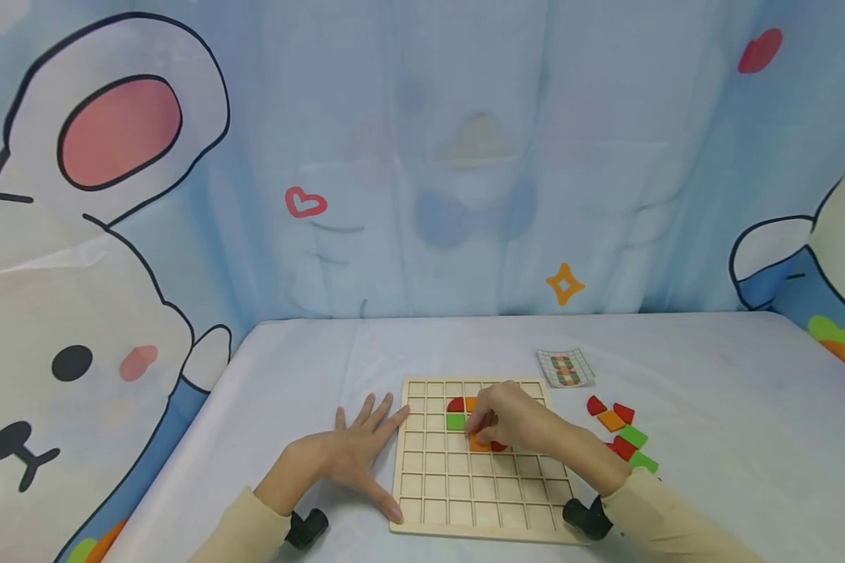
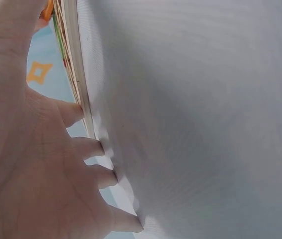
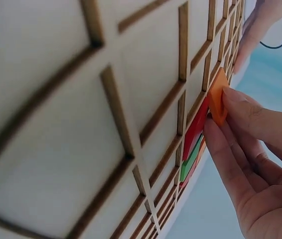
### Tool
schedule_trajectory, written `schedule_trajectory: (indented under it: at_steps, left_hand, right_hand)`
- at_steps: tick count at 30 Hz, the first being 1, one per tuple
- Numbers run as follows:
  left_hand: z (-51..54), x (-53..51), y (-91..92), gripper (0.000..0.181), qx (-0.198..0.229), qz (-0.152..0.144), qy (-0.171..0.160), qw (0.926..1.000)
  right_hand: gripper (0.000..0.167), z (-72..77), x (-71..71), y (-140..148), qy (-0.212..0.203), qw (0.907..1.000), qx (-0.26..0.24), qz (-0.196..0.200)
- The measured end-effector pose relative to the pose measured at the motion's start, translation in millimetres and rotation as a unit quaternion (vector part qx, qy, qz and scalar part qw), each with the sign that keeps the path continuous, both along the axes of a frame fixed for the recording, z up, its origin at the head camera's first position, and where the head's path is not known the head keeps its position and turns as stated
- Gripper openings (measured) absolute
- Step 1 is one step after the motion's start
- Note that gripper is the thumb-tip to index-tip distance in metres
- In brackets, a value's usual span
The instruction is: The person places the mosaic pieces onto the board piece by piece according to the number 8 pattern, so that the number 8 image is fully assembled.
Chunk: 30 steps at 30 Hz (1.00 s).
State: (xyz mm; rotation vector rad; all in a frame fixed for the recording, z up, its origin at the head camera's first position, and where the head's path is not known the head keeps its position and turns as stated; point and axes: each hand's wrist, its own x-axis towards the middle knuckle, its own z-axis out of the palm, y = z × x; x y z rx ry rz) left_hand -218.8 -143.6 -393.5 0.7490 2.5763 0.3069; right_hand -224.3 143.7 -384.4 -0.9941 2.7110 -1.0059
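A wooden grid board [image 1: 434,489] lies on the white cloth. My left hand [image 1: 355,455] is spread flat at its left edge, thumb near the lower corner and index finger near the upper part. The left wrist view shows that hand's fingertips [image 2: 95,148] down along the board's side. Over the board's upper middle, my right hand [image 1: 510,416] pinches an orange square tile [image 3: 218,97] between thumb and fingers. The tile looks tilted against the grid in the right wrist view. Beside it sit a red tile [image 3: 195,124] and a green tile [image 3: 189,160]. My right hand partly hides the laid tiles.
Loose red, orange and green tiles [image 1: 632,435] lie in a group right of the board. A small pattern card [image 1: 566,368] with a coloured grid rests behind the board's right corner. A blue cartoon curtain [image 1: 408,258] hangs behind the table.
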Motion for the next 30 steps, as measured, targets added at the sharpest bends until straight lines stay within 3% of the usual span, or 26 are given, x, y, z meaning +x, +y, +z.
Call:
schedule_trajectory:
  at_steps: [9, 30]
  left_hand:
    - [-0.8, -0.5, 0.5, 0.134, 0.001, 0.000, -0.006, 1.0000]
    - [1.3, 2.0, 1.0, 0.135, 0.003, -0.001, 0.004, 1.0000]
  right_hand:
    - [0.018, -6.7, -0.5, -0.5, 0.066, 0.9976, 0.022, 0.001]
    - [0.015, -4.6, 3.8, 5.2, 0.065, 0.9978, 0.015, 0.000]
